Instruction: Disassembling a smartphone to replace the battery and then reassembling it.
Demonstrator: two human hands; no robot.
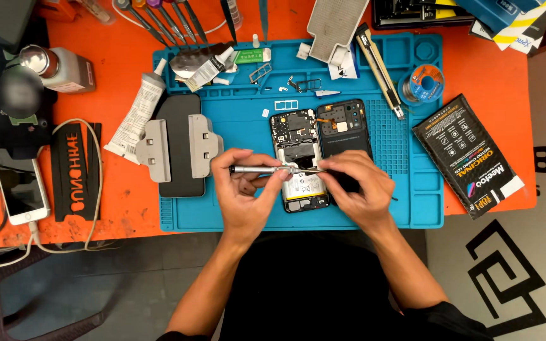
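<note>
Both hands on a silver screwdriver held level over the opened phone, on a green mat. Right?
Not quite: the mat is blue, as the head view shows. Otherwise yes: the left hand and right hand hold the silver screwdriver level over the opened phone.

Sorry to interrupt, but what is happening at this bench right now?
A person is working on an opened phone lying on a blue mat. The left hand holds a slim metal screwdriver level, and the right hand meets its tip over the phone's exposed insides. The removed dark back cover lies beside it.
</note>
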